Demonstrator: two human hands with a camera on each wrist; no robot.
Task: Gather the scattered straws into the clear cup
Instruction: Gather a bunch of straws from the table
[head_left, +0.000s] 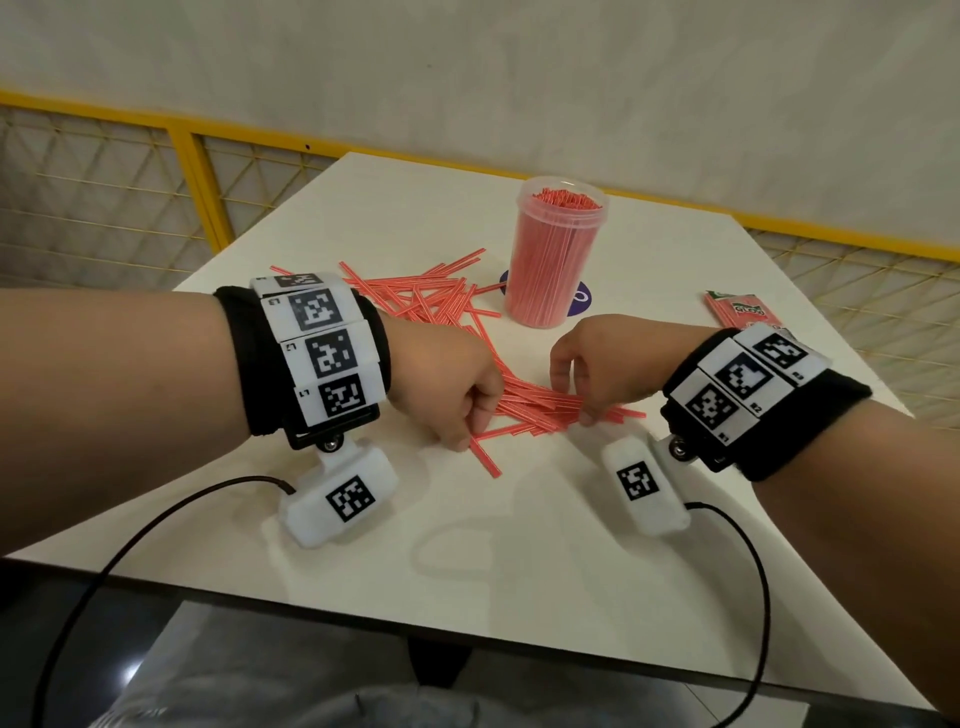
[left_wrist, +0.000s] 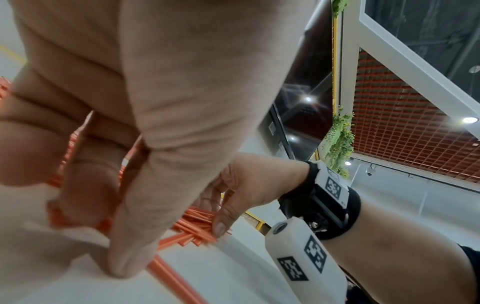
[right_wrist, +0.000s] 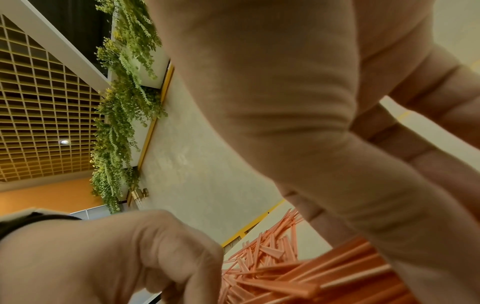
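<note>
A clear cup packed with red straws stands upright at the back of the white table. Loose red straws lie scattered to its left. A flat bundle of straws lies between my hands. My left hand curls its fingers round the bundle's left end. At the right end, my right hand pinches the bundle between thumb and fingers. The left wrist view shows my right hand's thumb on the straw ends. The right wrist view shows my left hand beside the pile.
A red and green packet lies at the table's right edge. One straw lies apart in front of my left hand. A purple round sticker shows under the cup. A yellow mesh railing runs behind the table.
</note>
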